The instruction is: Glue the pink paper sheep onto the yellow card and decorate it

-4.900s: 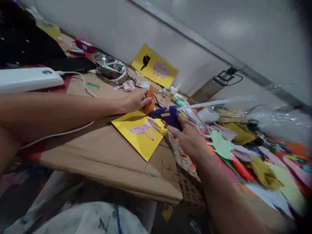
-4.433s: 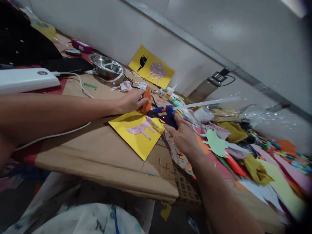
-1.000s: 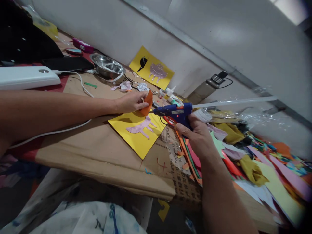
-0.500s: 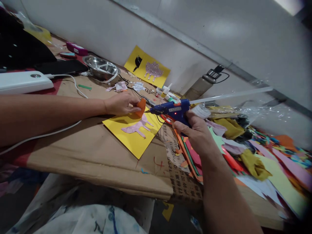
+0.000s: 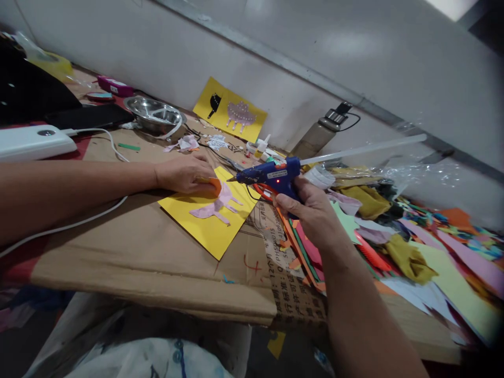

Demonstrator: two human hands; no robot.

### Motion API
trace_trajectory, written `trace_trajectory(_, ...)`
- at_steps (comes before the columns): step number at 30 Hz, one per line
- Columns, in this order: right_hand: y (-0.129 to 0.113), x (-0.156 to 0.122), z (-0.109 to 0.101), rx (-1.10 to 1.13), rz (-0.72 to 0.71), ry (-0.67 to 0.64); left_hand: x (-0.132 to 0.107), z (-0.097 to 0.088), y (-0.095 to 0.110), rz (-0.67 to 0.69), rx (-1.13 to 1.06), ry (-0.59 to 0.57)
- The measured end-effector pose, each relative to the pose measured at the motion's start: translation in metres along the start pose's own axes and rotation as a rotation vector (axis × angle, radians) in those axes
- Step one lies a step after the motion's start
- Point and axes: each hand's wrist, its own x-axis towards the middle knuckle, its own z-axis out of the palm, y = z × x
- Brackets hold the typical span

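Between the fingers of my left hand (image 5: 187, 174) is a small orange paper piece (image 5: 216, 186), held low over a yellow card (image 5: 214, 236). A pink animal-shaped cutout (image 5: 218, 206) lies on that card. My right hand (image 5: 315, 210) is wrapped around the handle of a blue glue gun (image 5: 270, 175) with a red light lit on its side. A long clear glue stick (image 5: 366, 149) juts from the gun's back end. Its nozzle points left, close to the orange piece; whether glue is coming out I cannot tell.
A second yellow card (image 5: 232, 110) with black and pink cutouts leans on the wall. Around it stand a metal bowl (image 5: 153, 113), a glue bottle (image 5: 262, 147) and a grey flask (image 5: 321, 134). Coloured paper and felt scraps (image 5: 409, 257) cover the right side. A white power bank (image 5: 35, 142) trails a cable.
My left hand has lowered and tilted the orange piece down toward the card, away from the glue gun's nozzle. The gun stays in my right hand, and the view has shifted slightly.
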Motion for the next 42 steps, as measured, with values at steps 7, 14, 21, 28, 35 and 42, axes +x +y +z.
trace_trajectory(7, -0.003, 0.001, 0.003, 0.080, 0.062, 0.016, 0.004, -0.003, 0.004, 0.024, 0.043, -0.108)
trace_trajectory(14, -0.006, 0.002, 0.005, 0.126, 0.077, 0.009, 0.007, -0.008, 0.009, 0.059, 0.085, -0.196)
trace_trajectory(21, -0.003, 0.003, 0.005, 0.175, 0.096, 0.025, 0.007, -0.009, 0.013, 0.075, 0.068, -0.208)
trace_trajectory(28, -0.004, 0.003, 0.003, 0.183, 0.102, 0.043, 0.002, -0.005, 0.011, 0.060, 0.021, -0.104)
trace_trajectory(35, -0.004, 0.004, 0.002, 0.158, 0.093, 0.033, 0.006, -0.004, 0.014, 0.121, 0.026, -0.097)
trace_trajectory(42, -0.006, 0.003, 0.003, 0.189, 0.109, 0.058, 0.004, -0.004, 0.016, 0.049, 0.050, -0.183)
